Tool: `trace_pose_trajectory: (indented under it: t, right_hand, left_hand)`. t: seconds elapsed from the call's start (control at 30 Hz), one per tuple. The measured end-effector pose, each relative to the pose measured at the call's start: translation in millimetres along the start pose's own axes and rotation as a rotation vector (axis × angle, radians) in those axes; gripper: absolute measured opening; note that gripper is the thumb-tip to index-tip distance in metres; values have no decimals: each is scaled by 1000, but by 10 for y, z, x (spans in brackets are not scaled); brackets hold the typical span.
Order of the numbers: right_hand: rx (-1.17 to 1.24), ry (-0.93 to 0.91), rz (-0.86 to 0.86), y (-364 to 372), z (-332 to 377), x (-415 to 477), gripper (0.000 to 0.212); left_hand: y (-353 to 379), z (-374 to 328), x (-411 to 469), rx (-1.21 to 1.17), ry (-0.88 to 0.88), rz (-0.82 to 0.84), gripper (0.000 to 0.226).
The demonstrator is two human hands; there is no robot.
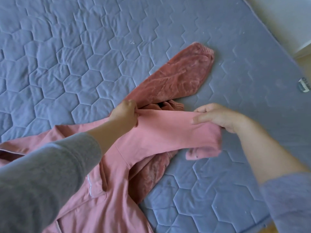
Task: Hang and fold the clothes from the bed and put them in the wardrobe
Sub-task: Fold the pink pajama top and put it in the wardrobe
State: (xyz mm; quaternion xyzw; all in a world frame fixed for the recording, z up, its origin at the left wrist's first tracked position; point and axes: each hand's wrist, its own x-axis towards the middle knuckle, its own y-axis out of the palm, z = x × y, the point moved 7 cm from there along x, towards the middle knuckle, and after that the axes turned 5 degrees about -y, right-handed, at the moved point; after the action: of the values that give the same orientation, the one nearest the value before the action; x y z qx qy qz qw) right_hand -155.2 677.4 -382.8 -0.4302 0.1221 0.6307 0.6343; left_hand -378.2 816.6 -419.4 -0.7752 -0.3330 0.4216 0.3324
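Note:
A pink shirt (117,174) lies spread on the blue quilted bed (84,56), its body at the lower left with white piping on it. One sleeve (168,137) is stretched across between my hands. My left hand (125,114) pinches the sleeve near the shoulder. My right hand (217,116) grips it near the cuff, which hangs folded below. Under the shirt lies a darker pink velvety garment (178,74), one ribbed-cuffed leg or sleeve pointing up to the right.
The bed's right edge (286,52) runs diagonally, with pale floor and a white wall or furniture beyond. A small grey striped object (304,84) sits at the far right edge of the bed.

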Motion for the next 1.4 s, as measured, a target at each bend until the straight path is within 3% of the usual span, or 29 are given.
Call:
trace_pose_trajectory:
  t: [0.07, 0.13, 0.2, 0.27, 0.4, 0.53, 0.6, 0.77, 0.87, 0.93, 1.03, 1.1, 1.2, 1.23, 1.3, 1.4]
  right_hand:
    - [-476, -23, -302, -251, -67, 75, 15]
    - [-765, -60, -567, -274, -72, 63, 26]
    - [-883, -56, -610, -155, -222, 118, 30]
    - [-820, -18, -577, -45, -480, 155, 30]
    - [-609, 34, -421, 137, -947, 144, 50]
    - [-629, 67, -532, 31, -1137, 100, 54]
    - [-675, 78, -581, -25, -1172, 110, 59]
    - [-755, 60, -607, -87, -1211, 214, 24]
    - [-641, -1, -784, -302, -1124, 86, 19]
    - [-432, -128, -869, -531, -1041, -97, 9]
    - [32, -208, -779, -961, -1012, -257, 10]
    - [252, -248, -825, -1193, -1002, -289, 14]
    - [421, -112, -873, -1178, -1280, -67, 31]
    - [496, 4, -819, -1041, -1461, 54, 38]
    - [644, 186, -637, -634, -1765, 278, 29]
    - [478, 184, -661, -389, -1882, 441, 23]
  left_hand:
    - [24, -26, 10, 42, -2, -43, 8]
    - [65, -55, 19, 51, -5, -59, 9]
    - [123, -107, 41, 62, 0, -19, 7]
    - [213, -210, 44, 73, 52, 73, 5]
    - [361, -498, 44, 20, 186, 189, 11]
    - [433, -653, 94, -20, 144, 179, 2]
    - [473, -769, 91, -73, 145, 183, 13]
    - [591, -1055, 74, -148, 155, 246, 12]
    - [588, -1164, 72, -193, 174, 208, 11]
    - [483, -1203, 93, -276, 181, 109, 8]
    - [309, -1203, 187, -303, 167, -71, 11]
    - [307, -1203, 250, -293, 145, -80, 9]
    - [411, -1129, 345, -234, 60, -81, 8]
    - [457, -1100, 373, -203, 22, -84, 8]
    - [586, -1087, 398, -120, -15, -54, 17]
    - [802, -1158, 417, -40, 48, 2, 31]
